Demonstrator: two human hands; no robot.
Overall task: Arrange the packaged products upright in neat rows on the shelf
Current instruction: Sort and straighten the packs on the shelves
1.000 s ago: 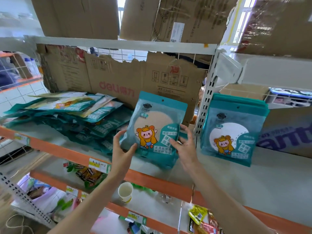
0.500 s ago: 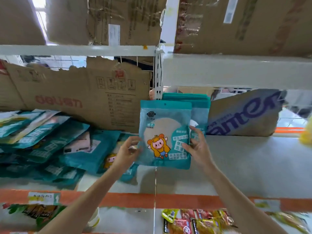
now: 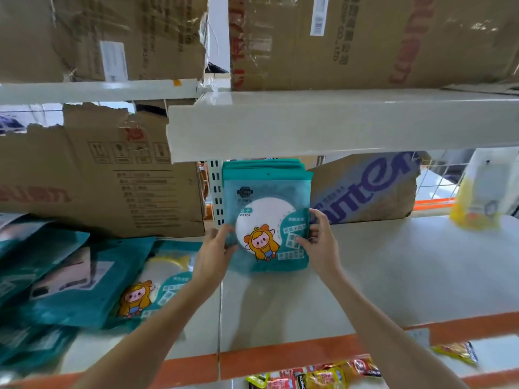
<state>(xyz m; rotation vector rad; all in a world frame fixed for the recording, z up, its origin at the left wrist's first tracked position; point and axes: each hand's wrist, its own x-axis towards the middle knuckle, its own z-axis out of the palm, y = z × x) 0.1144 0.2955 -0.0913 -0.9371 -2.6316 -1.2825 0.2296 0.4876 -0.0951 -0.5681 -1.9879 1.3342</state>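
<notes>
You had one upright row (image 3: 264,171) started at the shelf's (image 3: 393,262) back edge, left hand (image 3: 214,252) and right hand (image 3: 320,242) pinching the front pack (image 3: 266,220) by its sides — loose pile (image 3: 70,279) left of it was unsorted.

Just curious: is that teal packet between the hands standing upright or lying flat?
Upright: the teal packet stands on its bottom edge against the upright row, both hands gripping its sides.

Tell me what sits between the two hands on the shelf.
Head view: an upright teal packet, gripped at its edges by the left hand and right hand.
</notes>
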